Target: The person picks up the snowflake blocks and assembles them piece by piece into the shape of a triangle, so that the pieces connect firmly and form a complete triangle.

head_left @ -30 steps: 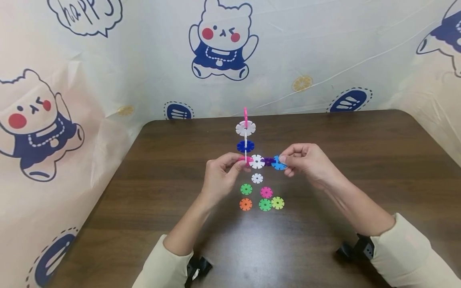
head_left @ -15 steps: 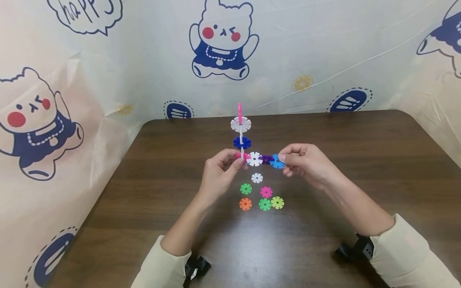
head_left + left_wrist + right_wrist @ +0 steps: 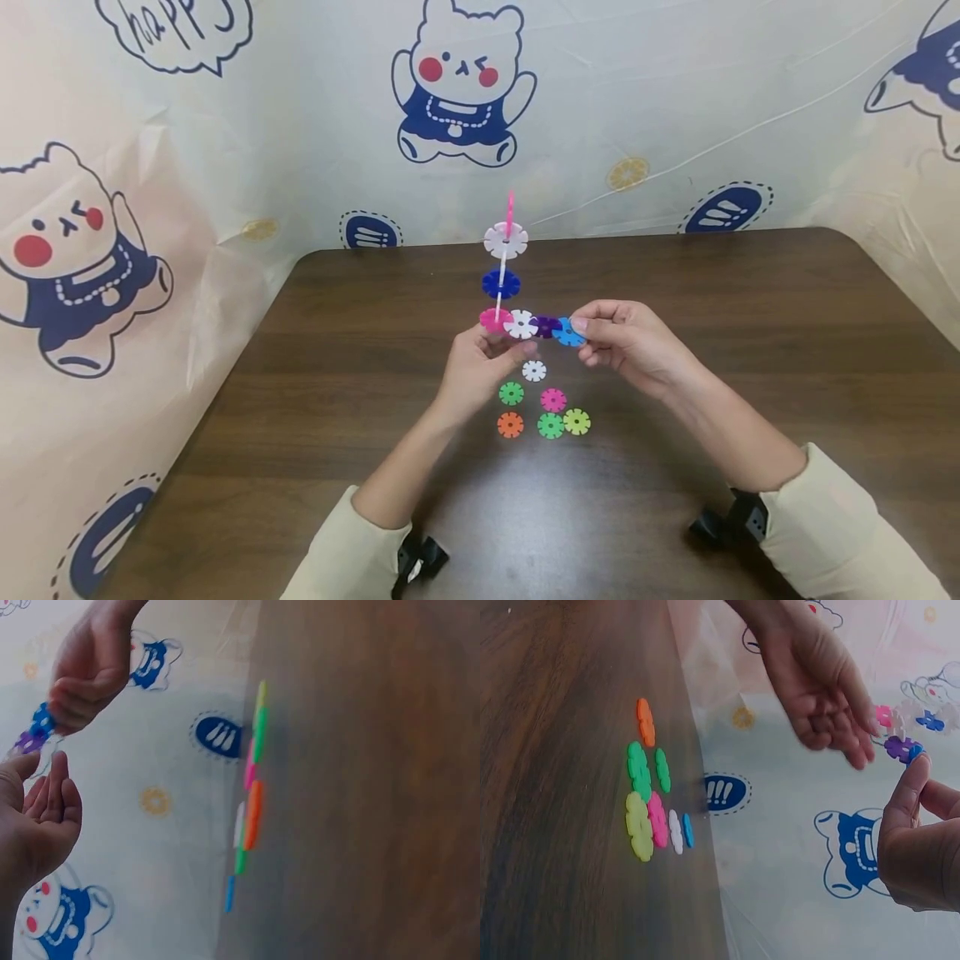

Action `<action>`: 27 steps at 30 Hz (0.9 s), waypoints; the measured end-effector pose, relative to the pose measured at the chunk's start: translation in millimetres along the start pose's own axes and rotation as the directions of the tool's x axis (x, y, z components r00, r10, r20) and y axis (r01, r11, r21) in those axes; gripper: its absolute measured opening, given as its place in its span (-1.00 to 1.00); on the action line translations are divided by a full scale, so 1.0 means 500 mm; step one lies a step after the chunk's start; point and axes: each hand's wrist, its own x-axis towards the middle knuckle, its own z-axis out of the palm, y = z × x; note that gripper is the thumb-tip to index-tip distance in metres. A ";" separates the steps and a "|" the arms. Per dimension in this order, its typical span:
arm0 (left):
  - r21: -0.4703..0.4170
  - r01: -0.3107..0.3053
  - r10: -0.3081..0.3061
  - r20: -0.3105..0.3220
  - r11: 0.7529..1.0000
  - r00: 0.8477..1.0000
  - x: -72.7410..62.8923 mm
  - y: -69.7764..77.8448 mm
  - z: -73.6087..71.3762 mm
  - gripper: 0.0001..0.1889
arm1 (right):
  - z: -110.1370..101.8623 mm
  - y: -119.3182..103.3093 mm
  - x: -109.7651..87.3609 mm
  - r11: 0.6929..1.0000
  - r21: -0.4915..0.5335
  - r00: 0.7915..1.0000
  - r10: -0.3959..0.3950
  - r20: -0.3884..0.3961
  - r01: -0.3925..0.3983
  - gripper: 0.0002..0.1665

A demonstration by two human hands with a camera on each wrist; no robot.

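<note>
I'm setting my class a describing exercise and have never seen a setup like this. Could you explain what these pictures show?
There is no robot here: a person works with two bare hands. The wide view comes from a camera worn on the head, looking forward and down. The other two views are taken from the left and right wrists and look turned sideways.

Loose on the brown table lie an orange disc, a yellow-green disc, a pink disc, a white disc, two green discs and a small blue disc, plain only in the wrist views.

The right hand pinches the light blue end of a linked disc structure, raised above the table. The left hand is beside it; whether it touches is unclear.
</note>
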 end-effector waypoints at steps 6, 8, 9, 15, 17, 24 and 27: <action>-0.135 -0.025 0.026 0.003 0.990 1.000 0.004 -0.010 0.020 -0.82 | 0.011 0.005 0.006 1.000 0.009 1.000 0.002 0.007 -0.003 -0.82; -0.182 -0.033 0.029 -0.024 0.983 0.999 0.005 -0.010 0.025 -0.83 | 0.014 0.007 0.008 1.000 0.010 1.000 0.007 0.008 -0.007 -0.82; -0.203 -0.033 0.027 -0.034 0.979 0.999 0.005 -0.010 0.027 -0.83 | 0.015 0.008 0.008 1.000 0.010 1.000 0.009 0.008 -0.009 -0.82; -0.279 -0.062 0.037 -0.095 0.958 0.995 0.005 0.001 0.028 -0.66 | 0.013 0.015 0.014 0.989 -0.148 1.000 0.009 -0.005 -0.010 -0.81; -0.272 -0.072 0.040 -0.122 0.960 0.992 0.005 0.008 0.023 -0.71 | 0.001 0.025 0.019 0.936 -0.353 1.000 0.017 0.021 -0.008 -0.79; -0.259 -0.094 0.048 -0.177 0.961 0.983 0.005 0.024 0.008 -0.90 | -0.022 0.080 0.027 0.382 -0.921 0.970 0.186 0.156 0.075 -0.70; -0.262 -0.094 0.047 -0.180 0.960 0.982 0.005 0.025 0.007 -0.88 | -0.014 0.098 0.025 0.229 -0.972 0.957 0.263 0.120 0.059 -0.63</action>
